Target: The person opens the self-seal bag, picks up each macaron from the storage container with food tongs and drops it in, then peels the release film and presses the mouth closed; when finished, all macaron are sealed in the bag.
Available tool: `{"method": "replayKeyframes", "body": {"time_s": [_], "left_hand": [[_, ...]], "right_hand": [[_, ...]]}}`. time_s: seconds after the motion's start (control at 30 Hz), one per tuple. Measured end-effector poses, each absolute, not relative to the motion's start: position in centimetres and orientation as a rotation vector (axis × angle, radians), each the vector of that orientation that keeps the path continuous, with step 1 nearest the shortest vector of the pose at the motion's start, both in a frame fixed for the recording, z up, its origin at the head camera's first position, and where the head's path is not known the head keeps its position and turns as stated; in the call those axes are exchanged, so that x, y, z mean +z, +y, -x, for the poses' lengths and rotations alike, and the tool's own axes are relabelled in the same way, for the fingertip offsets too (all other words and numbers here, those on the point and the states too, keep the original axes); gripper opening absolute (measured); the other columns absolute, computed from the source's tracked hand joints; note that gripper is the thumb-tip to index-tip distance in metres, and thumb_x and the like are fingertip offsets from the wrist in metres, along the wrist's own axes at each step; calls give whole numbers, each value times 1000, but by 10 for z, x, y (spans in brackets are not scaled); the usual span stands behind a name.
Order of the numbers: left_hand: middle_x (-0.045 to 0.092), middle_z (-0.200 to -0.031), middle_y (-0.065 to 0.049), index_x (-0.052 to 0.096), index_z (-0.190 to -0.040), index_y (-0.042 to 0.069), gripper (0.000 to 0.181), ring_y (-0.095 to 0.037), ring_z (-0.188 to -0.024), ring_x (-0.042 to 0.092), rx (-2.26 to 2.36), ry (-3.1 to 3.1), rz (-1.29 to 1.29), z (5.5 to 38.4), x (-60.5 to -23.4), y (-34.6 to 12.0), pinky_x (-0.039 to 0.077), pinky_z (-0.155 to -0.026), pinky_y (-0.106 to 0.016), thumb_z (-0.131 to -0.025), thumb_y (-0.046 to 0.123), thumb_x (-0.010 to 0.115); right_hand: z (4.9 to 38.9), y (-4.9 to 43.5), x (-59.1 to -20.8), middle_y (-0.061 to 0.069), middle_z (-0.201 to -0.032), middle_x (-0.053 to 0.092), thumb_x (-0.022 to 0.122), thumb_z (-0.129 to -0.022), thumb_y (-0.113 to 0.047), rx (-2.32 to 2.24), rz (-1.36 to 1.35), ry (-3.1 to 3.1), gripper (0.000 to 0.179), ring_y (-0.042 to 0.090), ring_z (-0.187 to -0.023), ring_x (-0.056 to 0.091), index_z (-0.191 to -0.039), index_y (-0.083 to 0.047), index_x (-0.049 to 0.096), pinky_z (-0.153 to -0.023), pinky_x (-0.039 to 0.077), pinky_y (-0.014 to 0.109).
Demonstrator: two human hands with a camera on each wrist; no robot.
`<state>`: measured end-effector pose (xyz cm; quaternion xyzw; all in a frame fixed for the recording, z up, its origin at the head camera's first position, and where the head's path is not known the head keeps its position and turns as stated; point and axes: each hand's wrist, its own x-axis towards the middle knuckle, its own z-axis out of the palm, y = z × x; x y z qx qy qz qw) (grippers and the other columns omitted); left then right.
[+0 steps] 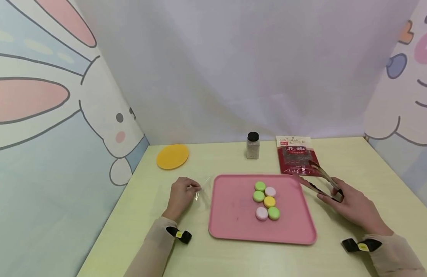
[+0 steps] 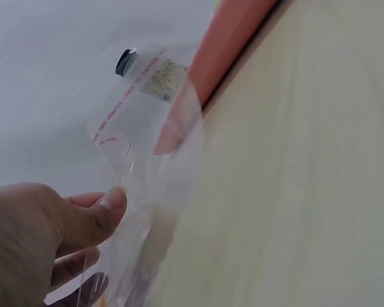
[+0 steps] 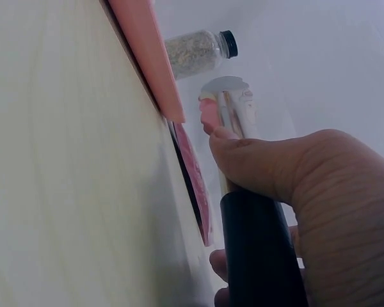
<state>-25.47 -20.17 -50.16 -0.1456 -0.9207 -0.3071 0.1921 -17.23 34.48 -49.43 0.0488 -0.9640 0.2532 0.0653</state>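
Observation:
My left hand [image 1: 180,198] is left of the pink tray [image 1: 231,204], pinching a clear plastic bag [image 2: 144,96] between thumb and fingers. Red print runs across the bag, and the tray edge shows through it in the left wrist view. My right hand [image 1: 355,204] grips tongs [image 1: 326,177] by their dark handle [image 3: 256,249]. The tongs' two arms are spread, their tips over the tray's far right corner and the red packet [image 1: 296,156]. On the tray lie several macarons: green [image 1: 274,213], pale pink [image 1: 262,213] and one yellow [image 1: 269,202].
A black-capped spice jar [image 1: 253,148] stands behind the tray, left of the red packet. An orange disc [image 1: 172,156] lies at the table's far left. The pale wooden table [image 1: 255,259] ends at a white cloth backdrop, with cartoon-printed panels on both sides.

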Motion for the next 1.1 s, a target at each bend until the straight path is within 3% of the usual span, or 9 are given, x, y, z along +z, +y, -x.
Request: {"method": "replayKeyframes", "body": {"time_s": [0.1, 0.33, 0.5, 0.6, 0.8, 1.0, 1.1], "left_hand": [[66, -75, 12, 77, -76, 24, 14, -14, -80, 59, -871, -2545, 425, 255, -500, -201, 50, -75, -37, -81, 14, 85], [71, -87, 5, 77, -88, 15, 6, -14, -86, 66, -920, -2540, 453, 254, -500, -200, 55, -77, -36, -91, 10, 75], [69, -83, 7, 72, -84, 17, 11, -13, -84, 67, -1028, -2518, 388, 253, -496, -199, 54, -77, -37, -85, 12, 82], [71, -83, 7, 75, -86, 16, 9, -13, -81, 68, -1000, -2432, 420, 254, -497, -200, 54, -73, -37, -85, 11, 82], [73, -88, 7, 79, -91, 16, 5, -13, -85, 68, -929, -2326, 514, 257, -501, -203, 53, -74, -34, -87, 12, 80], [73, -91, 6, 79, -94, 15, 9, -15, -90, 66, -962, -2193, 555, 260, -503, -206, 50, -81, -33, -88, 9, 78], [75, -91, 3, 79, -96, 12, 9, -18, -90, 65, -991, -2128, 587, 261, -503, -205, 47, -86, -35, -88, 8, 78]], "right_hand": [[173, 345, -493, 2, -76, 49, 66, -93, -55, 764, -146, -2915, 56, 19, -62, 45, -124, -12, 49, -53, 34, 35], [172, 344, -493, 3, -78, 50, 66, -92, -57, 749, -139, -2938, 64, 20, -64, 45, -132, -10, 47, -54, 35, 35], [172, 344, -493, 3, -82, 53, 66, -93, -56, 751, -142, -2932, 68, 18, -63, 46, -137, -9, 45, -54, 36, 35], [172, 343, -492, 1, -79, 53, 69, -92, -52, 761, -163, -2881, 61, 15, -61, 45, -134, -12, 49, -54, 34, 34], [172, 328, -474, -11, -69, 47, 80, -86, -41, 641, -427, -2732, 37, 3, -53, 35, -117, -26, 63, -49, 27, 25], [189, 286, -445, -17, -70, 48, 73, -87, -55, 448, -672, -2854, 48, 0, -57, 39, -123, -24, 70, -52, 34, 25], [203, 268, -435, -16, -77, 60, 71, -88, -58, 404, -762, -2924, 51, 0, -61, 45, -125, -24, 71, -56, 41, 29]]}}
